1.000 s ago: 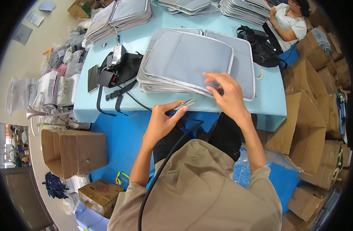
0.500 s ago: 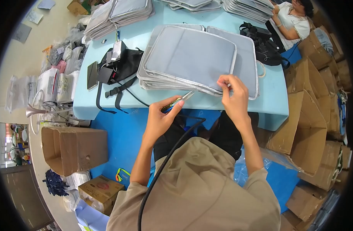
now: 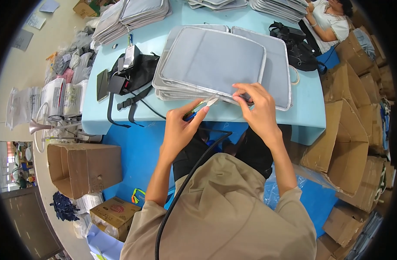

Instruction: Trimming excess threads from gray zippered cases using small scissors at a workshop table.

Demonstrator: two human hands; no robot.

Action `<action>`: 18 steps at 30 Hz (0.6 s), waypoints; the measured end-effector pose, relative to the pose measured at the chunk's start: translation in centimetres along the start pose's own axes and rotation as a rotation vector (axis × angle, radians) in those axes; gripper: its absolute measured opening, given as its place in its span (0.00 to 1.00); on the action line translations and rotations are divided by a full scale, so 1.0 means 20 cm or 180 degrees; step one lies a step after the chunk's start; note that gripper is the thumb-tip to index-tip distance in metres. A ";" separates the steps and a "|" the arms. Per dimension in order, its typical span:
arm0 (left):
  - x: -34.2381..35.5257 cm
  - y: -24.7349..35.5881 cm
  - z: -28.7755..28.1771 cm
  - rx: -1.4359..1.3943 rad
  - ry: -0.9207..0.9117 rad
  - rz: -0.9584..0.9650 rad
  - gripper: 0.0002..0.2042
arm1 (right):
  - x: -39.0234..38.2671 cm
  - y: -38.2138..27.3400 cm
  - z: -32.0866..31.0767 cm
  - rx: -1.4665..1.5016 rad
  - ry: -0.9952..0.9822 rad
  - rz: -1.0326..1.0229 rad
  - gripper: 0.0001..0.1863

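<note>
As left grip (image 3: 179, 123) holds snips (image 3: 212, 101), grey panel (image 3: 213, 60) beyond, edge at right grip (image 3: 262, 107)

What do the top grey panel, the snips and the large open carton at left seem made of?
Top grey panel: probably smooth synthetic fabric, with paler edge binding.
Snips in the left hand: blades likely metal, from their bright shine; handles mostly covered.
Large open carton: apparently cardboard, matte brown, thin-walled.
</note>
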State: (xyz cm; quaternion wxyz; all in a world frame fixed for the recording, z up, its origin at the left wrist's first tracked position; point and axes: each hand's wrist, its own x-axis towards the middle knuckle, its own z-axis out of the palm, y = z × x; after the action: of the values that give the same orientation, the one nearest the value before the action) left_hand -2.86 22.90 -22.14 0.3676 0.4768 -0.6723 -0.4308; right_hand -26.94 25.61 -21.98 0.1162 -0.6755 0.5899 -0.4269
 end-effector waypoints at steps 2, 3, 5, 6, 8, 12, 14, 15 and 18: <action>0.03 0.04 -0.01 0.0234 -0.0072 0.0012 0.17 | 0.01 -0.03 0.00 0.0150 -0.0005 0.0228 0.15; 0.05 0.05 -0.01 0.0476 -0.0077 0.0218 0.17 | 0.01 -0.04 0.00 0.0296 -0.0005 0.0461 0.13; 0.08 0.09 0.00 0.0718 -0.0089 0.0433 0.17 | 0.03 -0.04 0.01 0.0273 0.0039 0.0486 0.11; 0.09 0.11 0.00 0.0900 -0.0141 0.0477 0.17 | 0.04 -0.04 0.02 0.0250 0.0082 0.0510 0.09; 0.11 0.13 0.01 0.1084 -0.0202 0.0531 0.16 | 0.05 -0.02 0.05 0.0387 0.0113 0.0564 0.07; 0.12 0.16 0.01 0.1269 -0.0334 0.0630 0.17 | 0.08 -0.04 0.07 0.0607 0.0097 0.0658 0.05; 0.13 0.16 0.01 0.1338 -0.0373 0.0647 0.17 | 0.09 -0.04 0.09 0.0578 0.0108 0.0638 0.05; 0.13 0.15 0.01 0.1288 -0.0398 0.0636 0.17 | 0.09 -0.04 0.09 0.0545 0.0115 0.0616 0.05; 0.13 0.17 0.00 0.1292 -0.0467 0.0540 0.17 | 0.08 -0.02 0.12 0.0336 0.0257 0.0359 0.06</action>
State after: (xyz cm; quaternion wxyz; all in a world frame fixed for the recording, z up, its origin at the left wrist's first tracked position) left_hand -4.70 20.95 -18.80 0.2493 0.4501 -0.8078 -0.2878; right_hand -25.09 23.44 -22.50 0.1516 -0.6164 0.6079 -0.4770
